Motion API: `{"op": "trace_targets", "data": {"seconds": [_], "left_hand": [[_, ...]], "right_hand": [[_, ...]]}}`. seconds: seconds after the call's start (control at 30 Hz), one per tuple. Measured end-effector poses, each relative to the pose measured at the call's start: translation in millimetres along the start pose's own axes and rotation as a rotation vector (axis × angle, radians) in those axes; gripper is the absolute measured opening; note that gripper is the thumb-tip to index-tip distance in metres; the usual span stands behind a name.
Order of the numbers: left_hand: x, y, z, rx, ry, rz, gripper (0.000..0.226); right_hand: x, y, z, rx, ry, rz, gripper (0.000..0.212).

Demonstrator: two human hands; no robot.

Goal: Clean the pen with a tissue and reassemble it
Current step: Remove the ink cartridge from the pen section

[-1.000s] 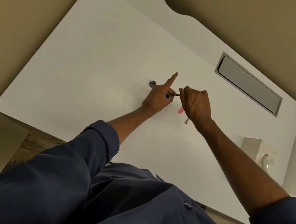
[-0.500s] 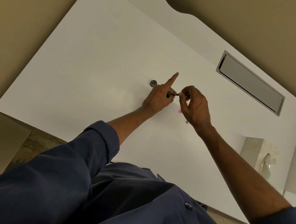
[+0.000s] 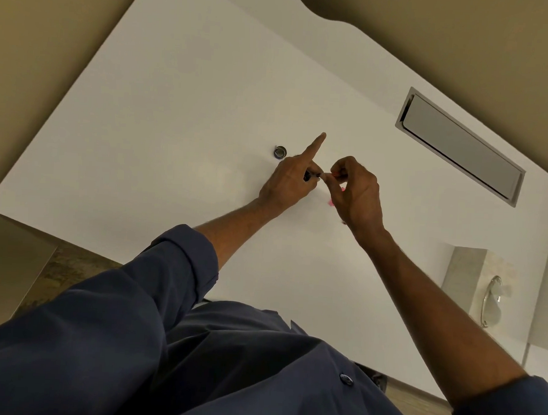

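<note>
Just above the white tabletop [image 3: 143, 137], the two hands meet near its middle. The left hand [image 3: 291, 184] pinches a short dark pen part [image 3: 309, 176] between thumb and curled fingers, forefinger sticking straight out. The right hand [image 3: 356, 192] is curled, its thumb and fingertips nipping a thin reddish piece [image 3: 335, 176] at the pen part's end. A pink piece [image 3: 331, 203] peeks from beneath that hand. A small metal ring [image 3: 279, 152] lies on the tabletop just beside the left hand. A metal flap [image 3: 460, 147] sits well apart.
</note>
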State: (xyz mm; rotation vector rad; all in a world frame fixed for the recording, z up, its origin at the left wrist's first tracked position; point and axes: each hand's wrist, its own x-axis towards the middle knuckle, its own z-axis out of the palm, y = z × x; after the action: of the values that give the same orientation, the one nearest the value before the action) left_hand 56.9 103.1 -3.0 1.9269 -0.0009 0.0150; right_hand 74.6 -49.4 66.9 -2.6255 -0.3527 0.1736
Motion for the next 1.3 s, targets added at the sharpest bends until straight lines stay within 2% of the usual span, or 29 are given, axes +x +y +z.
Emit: {"op": "trace_targets", "data": {"seconds": [0.27, 0.47, 0.57, 0.67, 0.73, 0.93, 1.0, 1.1, 1.17, 1.3], "left_hand": [[-2, 3, 1, -0.011, -0.006, 0.011, 0.085], [-11, 3, -2, -0.04, -0.018, -0.042, 0.095], [-23, 0, -11, -0.03, 0.063, -0.047, 0.091], [-44, -5, -20, -0.008, 0.226, -0.048, 0.075], [-61, -9, -23, -0.022, 0.291, -0.114, 0.065], [-96, 0, -16, -0.256, 0.32, -0.398, 0.027], [-97, 6, -12, -0.313, 0.254, -0.509, 0.023], [-94, 19, -4, -0.485, 0.145, -0.595, 0.013], [-89, 32, -1, -0.582, 0.145, -0.637, 0.013], [-73, 56, 2, -0.716, 0.067, -0.685, 0.028]], "right_hand": [[-5, -3, 5, 0.117, 0.09, 0.057, 0.009], [-11, 2, 7, 0.236, 0.134, 0.197, 0.01], [-15, 4, 7, 0.3, 0.143, 0.303, 0.01], [-22, 5, 9, 0.366, 0.186, 0.402, 0.009], [-29, 4, 11, 0.416, 0.212, 0.491, 0.009], [-49, 2, 20, 0.891, 0.294, 0.8, 0.017], [-56, -1, 22, 0.991, 0.316, 0.868, 0.008], [-69, -9, 22, 1.16, 0.354, 0.947, 0.007], [-78, -17, 20, 1.276, 0.377, 0.983, 0.008], [-97, -36, 19, 1.514, 0.413, 1.025, 0.009]]}}
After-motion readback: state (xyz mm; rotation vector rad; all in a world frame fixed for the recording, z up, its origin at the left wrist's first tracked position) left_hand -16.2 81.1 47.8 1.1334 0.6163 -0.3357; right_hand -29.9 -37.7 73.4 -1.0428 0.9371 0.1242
